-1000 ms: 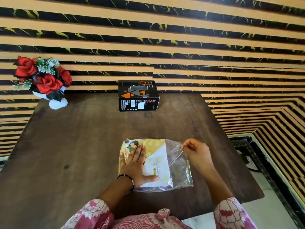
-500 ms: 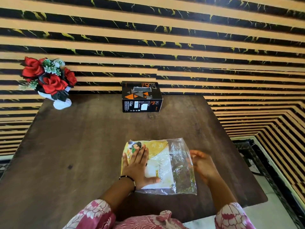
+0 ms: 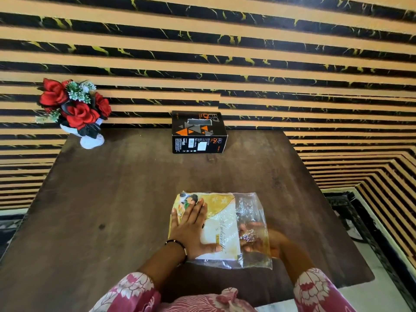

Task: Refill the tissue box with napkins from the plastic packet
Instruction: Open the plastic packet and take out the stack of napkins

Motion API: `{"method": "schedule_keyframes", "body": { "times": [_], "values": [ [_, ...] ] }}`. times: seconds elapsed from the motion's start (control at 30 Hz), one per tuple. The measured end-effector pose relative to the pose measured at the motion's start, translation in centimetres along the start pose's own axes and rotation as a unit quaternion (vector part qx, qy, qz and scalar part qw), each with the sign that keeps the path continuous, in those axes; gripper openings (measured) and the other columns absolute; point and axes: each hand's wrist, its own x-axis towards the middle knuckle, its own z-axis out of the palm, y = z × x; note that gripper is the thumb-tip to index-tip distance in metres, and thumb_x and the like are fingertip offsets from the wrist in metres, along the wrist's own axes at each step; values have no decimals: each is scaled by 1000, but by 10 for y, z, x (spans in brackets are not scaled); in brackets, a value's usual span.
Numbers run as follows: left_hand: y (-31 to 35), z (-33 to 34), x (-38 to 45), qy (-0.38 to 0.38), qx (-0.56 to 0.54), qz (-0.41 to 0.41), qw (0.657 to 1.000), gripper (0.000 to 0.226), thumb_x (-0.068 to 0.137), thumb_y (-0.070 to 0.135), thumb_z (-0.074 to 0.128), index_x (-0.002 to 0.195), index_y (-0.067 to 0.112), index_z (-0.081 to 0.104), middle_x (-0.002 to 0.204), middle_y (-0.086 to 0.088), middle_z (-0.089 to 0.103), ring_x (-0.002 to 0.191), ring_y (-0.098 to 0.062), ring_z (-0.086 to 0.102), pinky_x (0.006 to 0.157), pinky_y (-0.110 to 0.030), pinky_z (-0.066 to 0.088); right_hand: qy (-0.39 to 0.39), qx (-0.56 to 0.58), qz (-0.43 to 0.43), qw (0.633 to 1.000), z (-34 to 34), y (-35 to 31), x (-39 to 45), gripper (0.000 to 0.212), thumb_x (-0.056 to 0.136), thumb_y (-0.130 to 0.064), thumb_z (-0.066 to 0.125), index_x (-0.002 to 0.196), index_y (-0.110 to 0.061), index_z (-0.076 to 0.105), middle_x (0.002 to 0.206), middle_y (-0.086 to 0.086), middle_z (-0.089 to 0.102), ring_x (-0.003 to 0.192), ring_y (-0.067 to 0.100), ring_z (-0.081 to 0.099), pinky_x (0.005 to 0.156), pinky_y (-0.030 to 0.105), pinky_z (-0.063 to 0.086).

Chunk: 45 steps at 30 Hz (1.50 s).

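One plastic packet [image 3: 221,224], two hands, one tissue box [image 3: 198,132]

On the counter [image 3: 112,210], the tissue box [image 3: 198,132] stands at the far edge, flower vase [image 3: 90,140] far left, napkin packet [image 3: 227,226] near the front.

Red roses in a white vase [image 3: 91,140] stand at the table's [image 3: 112,210] far-left corner.

Single head view, worn by person, wide-angle, looking forward and down across table [image 3: 112,210] toward striped wall [image 3: 225,64]. Hands and packet [image 3: 227,224] near, low centre; box [image 3: 198,132] at far edge. Straight lines bow at frame edges.
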Motion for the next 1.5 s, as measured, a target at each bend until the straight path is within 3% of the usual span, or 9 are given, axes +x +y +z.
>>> {"method": "schedule_keyframes", "body": {
  "times": [0.13,0.23,0.4,0.57,0.73,0.9,1.03,1.27,1.5],
  "values": [
    [-2,2,-1,11,-6,-2,1000,126,39,93,12,141,26,-20,151,11,-25,138,-11,-24,109,-59,-14,15,-30,-12,999,9,-5,-5,28,43,-13,90,64,-5,73,66,13,70,54,17,67,52,25,57],
    [-4,4,0,20,-12,0,1000,126,40,94,10,142,26,-19,147,12,-28,138,-12,-23,108,-58,-14,-2,-48,-56,997,28,-11,-10,18,77,-18,71,94,-12,71,88,2,76,79,16,73,62,25,58],
    [-5,5,-1,26,-19,2,999,124,43,94,13,142,26,-19,142,14,-30,129,-7,-29,108,-57,-15,-7,-24,-60,998,48,-11,1,45,75,-18,75,117,-10,60,116,14,67,107,32,65,93,50,51],
    [-9,3,-2,26,-1,21,999,123,44,94,13,142,26,-17,143,14,-28,134,-10,-26,105,-53,-21,8,-46,-48,998,58,-15,5,36,90,-1,53,126,3,49,123,21,59,111,38,56,89,43,48],
    [-16,-3,-7,35,-7,6,999,120,46,94,15,143,28,-13,146,16,-22,140,-8,-17,104,-55,-22,39,-85,-53,994,37,-16,1,34,86,-1,59,120,1,53,119,19,61,92,25,64,72,30,56],
    [-18,1,-10,27,-19,-8,999,118,49,93,19,143,29,-12,154,13,-14,142,-10,-14,106,-60,-19,22,-72,-10,997,12,-14,-5,34,84,-9,62,118,-5,57,117,17,65,99,32,65,91,50,50],
    [-8,2,-9,26,-21,3,999,121,49,93,22,142,27,-18,153,11,-21,141,-13,-20,108,-57,-16,54,-80,5,995,29,-2,2,41,76,-24,71,109,-2,60,121,13,63,95,33,65,90,50,52],
    [-17,4,-12,19,-18,-50,998,118,48,94,18,143,31,-10,155,11,-11,142,-13,-14,106,-63,-16,31,-144,-112,983,9,-18,-11,63,62,-34,80,115,-8,61,110,12,70,95,24,70,81,38,58],
    [2,10,-14,19,-5,-42,999,116,47,94,8,137,29,-26,151,8,-23,142,-22,-18,108,-59,-15,21,-44,-76,996,-9,-3,-13,33,74,-16,72,106,-11,65,102,12,74,95,32,70,84,48,55]
  ]
}}
